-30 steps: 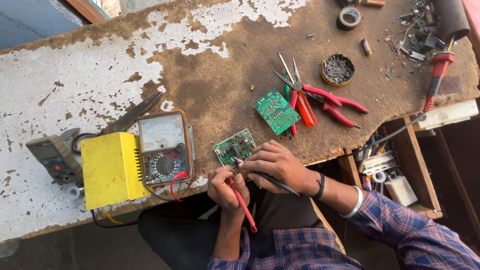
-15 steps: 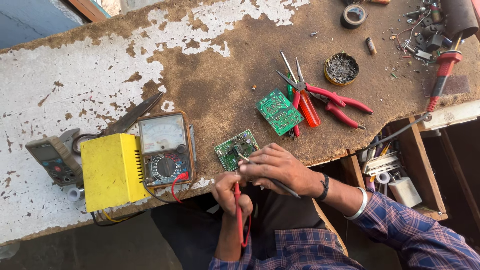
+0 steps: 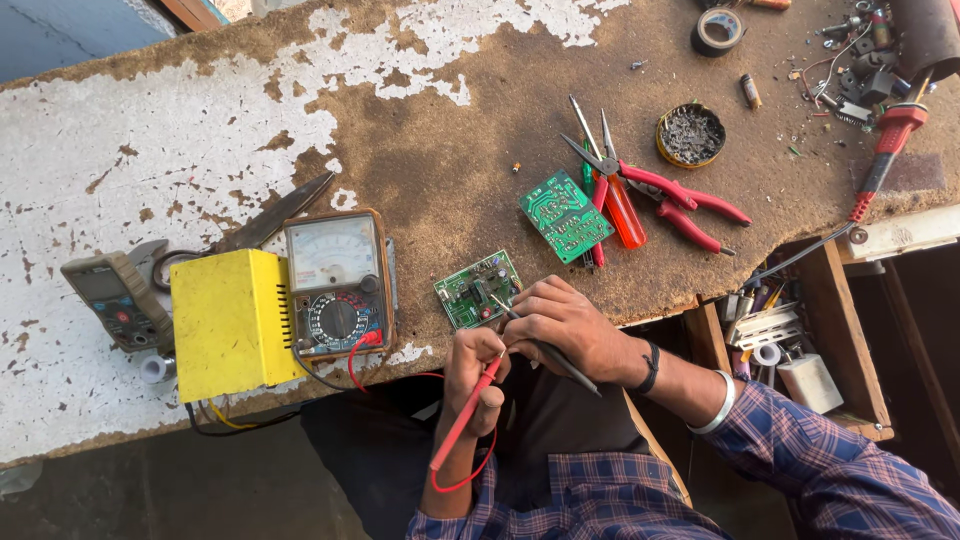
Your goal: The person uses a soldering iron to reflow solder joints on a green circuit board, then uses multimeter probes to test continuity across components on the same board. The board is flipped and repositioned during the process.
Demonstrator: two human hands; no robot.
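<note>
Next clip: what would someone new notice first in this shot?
Probably the yellow box at the bench's near left edge, with an analog meter right beside it. Then the two hands at the near edge: the left hand holds a red probe, the right hand a black probe, both at a small green board. Red pliers lie further back.

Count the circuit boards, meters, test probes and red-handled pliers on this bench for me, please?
Green circuit boards: 2
Meters: 2
Test probes: 2, red in left hand, black in right hand
Red-handled pliers: 2
Total: 8
</note>
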